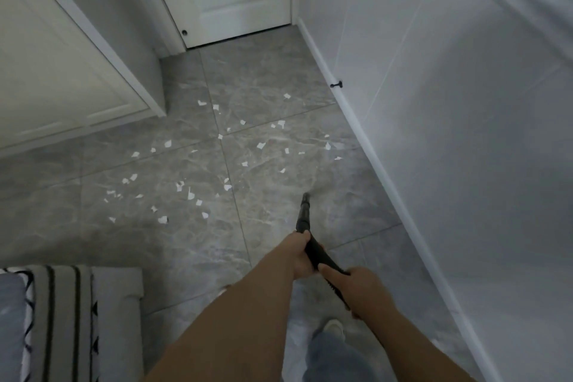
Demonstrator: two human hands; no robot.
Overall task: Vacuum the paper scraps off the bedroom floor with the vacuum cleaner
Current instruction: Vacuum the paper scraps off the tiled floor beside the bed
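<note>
White scraps [228, 187], grey marbled floor [273, 80]

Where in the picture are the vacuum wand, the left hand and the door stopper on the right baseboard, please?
vacuum wand [303, 214]: head view, on the black tube ahead of the hands.
left hand [300, 254]: head view, on its back.
door stopper [336, 85]: head view, on its black knob.
</note>
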